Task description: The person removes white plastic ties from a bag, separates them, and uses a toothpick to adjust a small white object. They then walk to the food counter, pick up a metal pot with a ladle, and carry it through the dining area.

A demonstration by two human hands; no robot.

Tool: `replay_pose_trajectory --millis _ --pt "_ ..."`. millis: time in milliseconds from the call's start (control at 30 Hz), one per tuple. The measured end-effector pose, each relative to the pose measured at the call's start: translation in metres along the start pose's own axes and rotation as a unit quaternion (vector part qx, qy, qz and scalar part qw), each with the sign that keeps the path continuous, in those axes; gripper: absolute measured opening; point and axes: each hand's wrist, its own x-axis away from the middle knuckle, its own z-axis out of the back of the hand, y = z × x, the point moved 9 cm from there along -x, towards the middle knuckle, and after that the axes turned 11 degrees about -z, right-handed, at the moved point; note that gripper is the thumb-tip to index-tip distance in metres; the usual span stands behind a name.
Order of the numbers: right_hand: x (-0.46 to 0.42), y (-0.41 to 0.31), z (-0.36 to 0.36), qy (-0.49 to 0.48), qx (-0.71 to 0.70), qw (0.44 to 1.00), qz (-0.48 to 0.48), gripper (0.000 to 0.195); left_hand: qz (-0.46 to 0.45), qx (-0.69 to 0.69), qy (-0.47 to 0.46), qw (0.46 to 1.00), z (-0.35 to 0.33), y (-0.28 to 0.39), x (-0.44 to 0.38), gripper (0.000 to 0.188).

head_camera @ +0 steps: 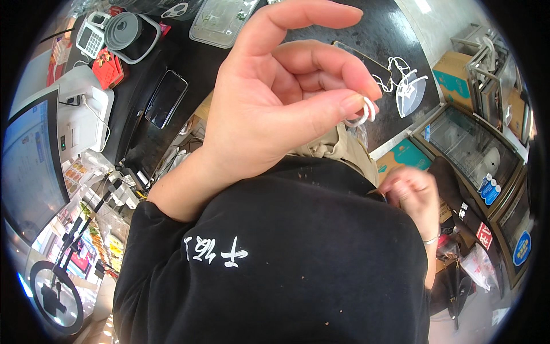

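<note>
My left hand (262, 112) is raised in front of my chest, its thumb and a fingertip pinching a small white loop (366, 114) of cord or band. Low on the right side of my black shirt (292, 241), my right hand (410, 189) is blurred with curled fingers. A thin brown bit shows at its fingertips, too unclear to name. Beige cloth (328, 148) with a knot lies at my waist. Past the left fingers, a clear plastic mouth shield (411, 94) with white straps rests on the black table (386, 34), beside a phone (365, 60).
On the left stand a monitor (34, 159), a card terminal (91, 39), red envelopes (107, 71) and another phone (166, 99). A clear plastic container (221, 23) is at the far side. Glass-fronted cabinets (472, 150) and a cardboard box (453, 77) stand to the right.
</note>
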Motion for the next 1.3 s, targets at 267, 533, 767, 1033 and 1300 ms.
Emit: replay_pose_trajectory --millis 267,533,767,1033,1300 --pt "0.038 -0.138 -0.055 0.023 0.201 0.874 0.441 0.023 -0.007 -0.006 -0.029 1.0 -0.01 0.001 0.004 0.065" --pt "0.026 -0.141 -0.064 0.03 0.249 0.867 0.43 0.022 -0.022 -0.024 -0.03 0.999 -0.01 0.003 0.007 0.065" --pt "0.023 -0.143 -0.065 0.045 0.284 0.858 0.425 0.02 -0.035 -0.029 -0.037 0.998 -0.009 0.004 0.007 0.065" --pt "0.022 -0.144 -0.063 0.053 0.282 0.862 0.419 0.019 -0.048 -0.033 -0.053 0.997 -0.008 0.002 0.007 0.065" --pt "0.012 -0.137 -0.058 0.041 0.203 0.89 0.405 0.021 -0.077 -0.045 -0.063 0.994 -0.006 0.0 0.01 0.066"
